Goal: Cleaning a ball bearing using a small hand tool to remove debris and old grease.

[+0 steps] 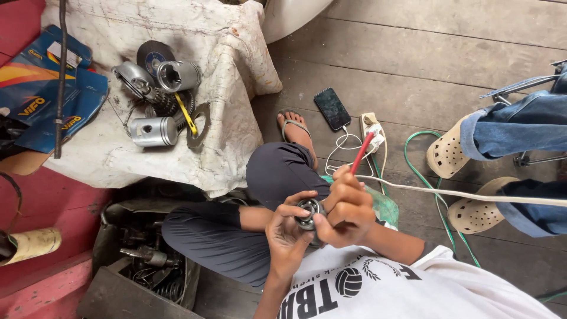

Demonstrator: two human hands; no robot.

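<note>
My left hand (287, 231) holds a round metal bearing (309, 211) between thumb and fingers, just above my lap. My right hand (347, 211) is closed around a red-handled tool (361, 152) whose handle sticks up and away from me; its thumb rests against the bearing's right side. The tool's tip is hidden behind the hand. My dark-trousered legs are crossed below the hands, with one sandalled foot (297, 132) on the wooden floor.
A cloth-covered stand (236, 71) at upper left carries pistons (153, 131), a cylinder (178, 75), gears and a yellow-handled tool. A phone (332, 108) charges from a power strip (371, 129). Another person's legs in jeans and cream clogs (447, 155) are at right. A box of parts (147, 266) lies lower left.
</note>
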